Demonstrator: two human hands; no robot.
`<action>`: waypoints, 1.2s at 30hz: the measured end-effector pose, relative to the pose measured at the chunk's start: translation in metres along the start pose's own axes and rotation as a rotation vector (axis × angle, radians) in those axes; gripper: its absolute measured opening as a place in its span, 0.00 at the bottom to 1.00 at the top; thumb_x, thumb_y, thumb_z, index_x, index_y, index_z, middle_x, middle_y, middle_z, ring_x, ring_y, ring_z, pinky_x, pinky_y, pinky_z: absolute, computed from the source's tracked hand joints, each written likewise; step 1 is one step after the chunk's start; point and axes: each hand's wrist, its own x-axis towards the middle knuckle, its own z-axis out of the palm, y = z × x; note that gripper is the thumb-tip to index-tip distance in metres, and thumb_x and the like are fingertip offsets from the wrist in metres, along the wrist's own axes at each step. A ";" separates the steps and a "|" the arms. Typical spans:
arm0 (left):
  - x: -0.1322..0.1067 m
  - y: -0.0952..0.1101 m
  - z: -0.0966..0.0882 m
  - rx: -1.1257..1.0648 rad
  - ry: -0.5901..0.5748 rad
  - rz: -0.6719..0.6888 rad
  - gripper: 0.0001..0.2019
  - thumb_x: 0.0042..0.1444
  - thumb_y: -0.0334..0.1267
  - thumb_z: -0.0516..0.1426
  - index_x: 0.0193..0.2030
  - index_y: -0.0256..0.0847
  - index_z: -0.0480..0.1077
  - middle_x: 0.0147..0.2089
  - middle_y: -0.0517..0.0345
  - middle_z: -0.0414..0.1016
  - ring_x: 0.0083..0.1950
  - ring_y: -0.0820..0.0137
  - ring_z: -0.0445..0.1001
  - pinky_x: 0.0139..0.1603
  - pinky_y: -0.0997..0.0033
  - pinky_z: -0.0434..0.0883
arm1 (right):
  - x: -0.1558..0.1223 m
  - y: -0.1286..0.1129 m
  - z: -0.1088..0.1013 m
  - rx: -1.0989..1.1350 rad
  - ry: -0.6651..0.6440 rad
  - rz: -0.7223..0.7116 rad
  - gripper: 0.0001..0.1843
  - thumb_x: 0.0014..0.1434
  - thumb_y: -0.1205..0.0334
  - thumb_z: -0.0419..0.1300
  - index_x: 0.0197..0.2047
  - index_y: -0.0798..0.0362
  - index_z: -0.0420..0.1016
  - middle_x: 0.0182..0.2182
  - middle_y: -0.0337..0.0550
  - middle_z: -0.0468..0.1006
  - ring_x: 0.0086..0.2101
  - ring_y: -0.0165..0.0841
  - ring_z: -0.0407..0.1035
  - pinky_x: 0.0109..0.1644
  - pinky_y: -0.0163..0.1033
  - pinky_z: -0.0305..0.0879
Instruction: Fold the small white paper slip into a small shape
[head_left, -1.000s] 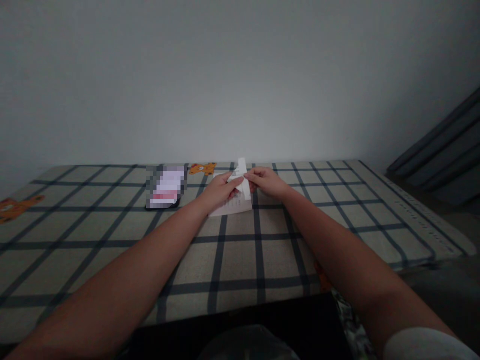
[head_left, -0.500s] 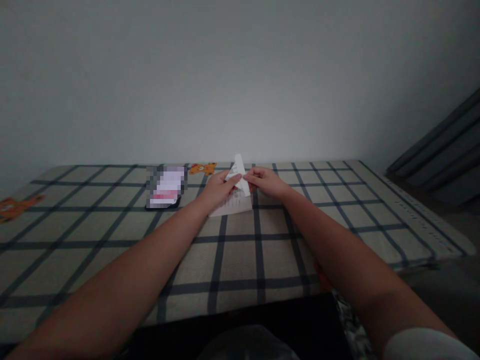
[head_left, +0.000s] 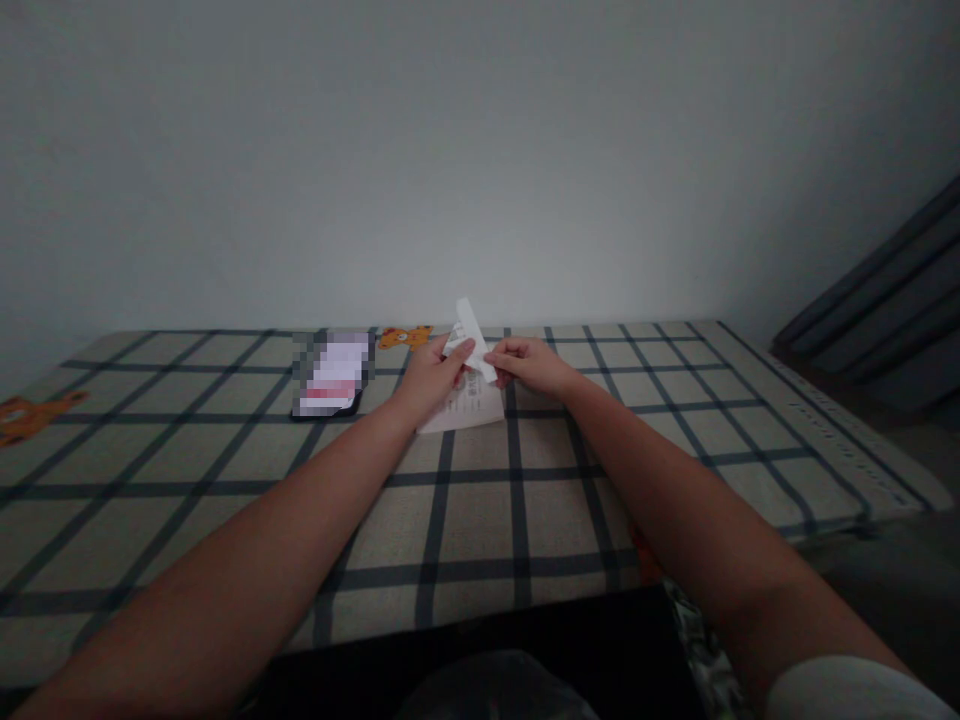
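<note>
The paper (head_left: 478, 345), a narrow folded strip with a printed flap, is to the right of the phone (head_left: 337, 375), held up at a slant above the bench (head_left: 480, 530). The left hand (head_left: 433, 380) has its grip closed on the flap, thumb on top. The right hand (head_left: 531, 363), farther from the phone, has its grip pinched on the strip's lower end with thumb and finger. A printed sheet (head_left: 469, 412) lies under the hands, also right of the phone; whether it joins the paper cannot be told.

The paper should be very light and thin, stiffer along its folded band and floppy at the flap. It would likely crease or tear if pulled hard, though it should hardly slip from dry fingertips. The folded band's two ends seem the best places to take hold; a light pinch should do, since squeezing the middle may crumple it.
</note>
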 end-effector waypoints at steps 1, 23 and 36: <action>0.000 0.000 0.000 -0.009 0.005 -0.005 0.16 0.56 0.52 0.60 0.31 0.41 0.70 0.21 0.66 0.64 0.20 0.76 0.60 0.23 0.75 0.58 | 0.000 0.000 0.000 0.000 -0.005 0.003 0.20 0.55 0.45 0.64 0.27 0.55 0.71 0.21 0.37 0.74 0.24 0.27 0.68 0.31 0.33 0.64; -0.002 0.011 0.002 -0.049 0.093 0.017 0.17 0.56 0.53 0.60 0.27 0.42 0.65 0.18 0.65 0.62 0.19 0.76 0.59 0.20 0.74 0.56 | -0.005 -0.012 0.005 -0.102 -0.001 0.025 0.22 0.56 0.44 0.63 0.23 0.54 0.68 0.20 0.38 0.74 0.24 0.27 0.67 0.31 0.34 0.65; 0.007 -0.002 -0.002 -0.093 0.115 0.047 0.18 0.54 0.51 0.62 0.25 0.41 0.64 0.20 0.65 0.62 0.20 0.77 0.60 0.21 0.75 0.56 | -0.005 -0.009 0.005 -0.068 -0.016 0.004 0.20 0.54 0.47 0.65 0.24 0.53 0.66 0.20 0.36 0.73 0.24 0.27 0.67 0.31 0.34 0.64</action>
